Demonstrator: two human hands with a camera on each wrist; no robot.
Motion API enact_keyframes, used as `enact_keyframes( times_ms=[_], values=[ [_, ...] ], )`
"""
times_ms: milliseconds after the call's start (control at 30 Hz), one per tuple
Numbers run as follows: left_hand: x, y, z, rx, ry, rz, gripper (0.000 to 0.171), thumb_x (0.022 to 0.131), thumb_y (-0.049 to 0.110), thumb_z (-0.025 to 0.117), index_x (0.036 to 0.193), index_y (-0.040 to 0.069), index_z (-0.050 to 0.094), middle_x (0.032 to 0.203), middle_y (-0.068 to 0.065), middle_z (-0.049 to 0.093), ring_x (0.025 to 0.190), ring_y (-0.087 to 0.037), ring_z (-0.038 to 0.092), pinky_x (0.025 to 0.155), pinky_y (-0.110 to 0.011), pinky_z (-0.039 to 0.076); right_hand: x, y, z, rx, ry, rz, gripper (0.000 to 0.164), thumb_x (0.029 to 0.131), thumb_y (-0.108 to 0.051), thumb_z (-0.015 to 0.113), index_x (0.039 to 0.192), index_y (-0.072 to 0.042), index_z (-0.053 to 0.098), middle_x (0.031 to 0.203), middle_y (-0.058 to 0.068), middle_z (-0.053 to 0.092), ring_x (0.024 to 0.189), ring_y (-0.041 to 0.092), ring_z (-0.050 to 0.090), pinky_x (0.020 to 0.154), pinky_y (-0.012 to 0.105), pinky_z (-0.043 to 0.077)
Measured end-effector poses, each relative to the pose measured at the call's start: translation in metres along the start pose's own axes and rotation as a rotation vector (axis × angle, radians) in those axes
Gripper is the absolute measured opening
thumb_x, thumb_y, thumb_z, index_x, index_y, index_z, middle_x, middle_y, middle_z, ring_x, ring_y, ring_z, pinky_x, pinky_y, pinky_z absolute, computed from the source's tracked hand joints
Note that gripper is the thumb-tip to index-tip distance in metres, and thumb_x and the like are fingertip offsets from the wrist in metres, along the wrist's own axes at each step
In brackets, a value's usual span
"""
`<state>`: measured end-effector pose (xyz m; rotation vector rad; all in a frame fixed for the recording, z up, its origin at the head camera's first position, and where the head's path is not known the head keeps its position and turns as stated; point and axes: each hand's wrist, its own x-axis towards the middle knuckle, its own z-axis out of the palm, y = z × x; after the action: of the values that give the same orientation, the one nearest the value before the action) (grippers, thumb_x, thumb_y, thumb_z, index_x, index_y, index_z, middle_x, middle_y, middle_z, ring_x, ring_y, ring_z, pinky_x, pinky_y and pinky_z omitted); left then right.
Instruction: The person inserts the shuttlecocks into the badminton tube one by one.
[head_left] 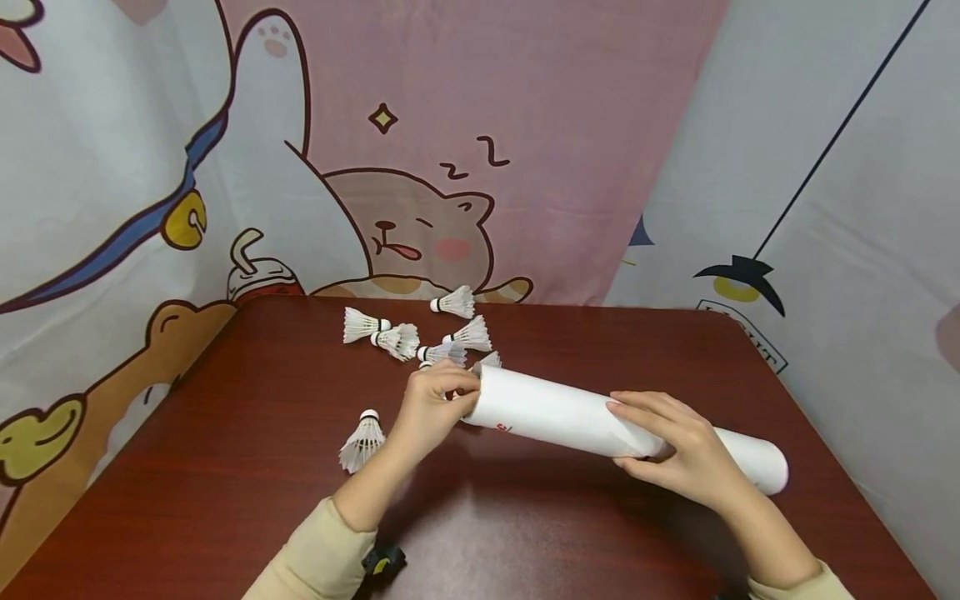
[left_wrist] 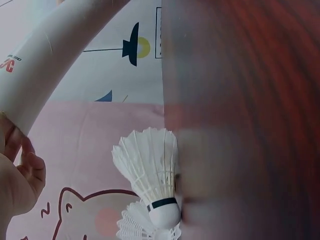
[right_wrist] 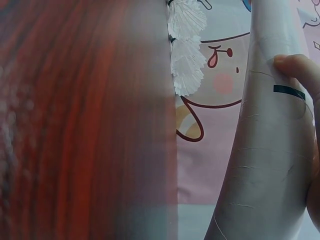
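A long white shuttlecock tube [head_left: 555, 408] is held slantwise over the table, with small red print near its left end. My right hand [head_left: 678, 450] grips it around its right part, thumb below and fingers on top. At the left mouth of the tube, my left hand [head_left: 438, 404] has its curled fingers right at the rim, fingertips partly hidden inside; I cannot tell whether they pinch anything. The left wrist view shows these fingers [left_wrist: 31, 167] bent at the tube's end. Nearest to the left hand, a white feather shuttlecock [head_left: 363, 442] stands cork up on the table.
Several more shuttlecocks lie toward the table's back edge, among them one shuttlecock [head_left: 454, 302] farthest back and another shuttlecock [head_left: 364, 325] at the left. Some are partly covered by the left hand and tube. A cartoon-print curtain [head_left: 570, 167] hangs around the brown table [head_left: 225, 467].
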<state>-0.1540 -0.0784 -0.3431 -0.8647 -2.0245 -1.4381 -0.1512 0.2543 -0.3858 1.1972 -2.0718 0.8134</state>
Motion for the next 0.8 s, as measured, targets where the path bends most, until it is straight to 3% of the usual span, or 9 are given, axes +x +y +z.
enact_keyframes(
  times_ms=[67, 267, 433, 567, 800],
  values=[
    [0.001, 0.0, -0.003, 0.011, -0.012, 0.008, 0.015, 0.067, -0.021, 0.072, 0.077, -0.009, 0.072, 0.078, -0.017, 0.07, 0.074, -0.03, 0.063, 0.071, -0.032, 0.051, 0.0, 0.0, 0.0, 0.001, 0.006, -0.005, 0.056, 0.085, -0.045, 0.069, 0.118, 0.0, 0.066, 0.117, 0.016, 0.063, 0.105, 0.025, 0.056, 0.093, 0.016, 0.036],
    [0.005, 0.0, -0.014, 0.029, -0.027, -0.017, 0.013, 0.072, -0.011, 0.077, 0.084, -0.007, 0.074, 0.084, -0.016, 0.071, 0.077, -0.027, 0.064, 0.058, -0.028, 0.048, 0.0, 0.0, -0.001, -0.013, 0.009, 0.002, 0.057, 0.085, -0.046, 0.068, 0.118, 0.001, 0.066, 0.117, 0.017, 0.063, 0.105, 0.025, 0.057, 0.092, 0.015, 0.037],
    [0.005, -0.002, -0.025, 0.04, -0.061, -0.023, 0.013, 0.073, -0.01, 0.076, 0.086, -0.008, 0.074, 0.086, -0.016, 0.071, 0.083, -0.029, 0.065, 0.067, -0.029, 0.05, -0.003, 0.002, -0.002, -0.034, -0.001, 0.011, 0.058, 0.085, -0.047, 0.068, 0.119, -0.001, 0.066, 0.118, 0.016, 0.063, 0.105, 0.024, 0.057, 0.093, 0.015, 0.036],
    [0.003, -0.004, -0.039, 0.043, -0.051, -0.038, 0.014, 0.073, -0.011, 0.076, 0.086, -0.008, 0.073, 0.085, -0.017, 0.071, 0.08, -0.029, 0.063, 0.065, -0.029, 0.048, -0.004, 0.004, -0.002, -0.054, -0.003, 0.019, 0.058, 0.085, -0.049, 0.067, 0.119, -0.002, 0.066, 0.118, 0.015, 0.063, 0.104, 0.024, 0.057, 0.093, 0.015, 0.035],
    [-0.004, -0.02, -0.062, 0.052, -0.03, -0.099, 0.016, 0.073, -0.01, 0.077, 0.088, -0.005, 0.073, 0.086, -0.012, 0.069, 0.072, -0.014, 0.058, 0.056, -0.025, 0.045, -0.006, 0.006, -0.003, -0.064, 0.001, 0.025, 0.059, 0.085, -0.05, 0.066, 0.12, -0.002, 0.066, 0.118, 0.015, 0.063, 0.104, 0.024, 0.057, 0.093, 0.015, 0.035]
  ],
)
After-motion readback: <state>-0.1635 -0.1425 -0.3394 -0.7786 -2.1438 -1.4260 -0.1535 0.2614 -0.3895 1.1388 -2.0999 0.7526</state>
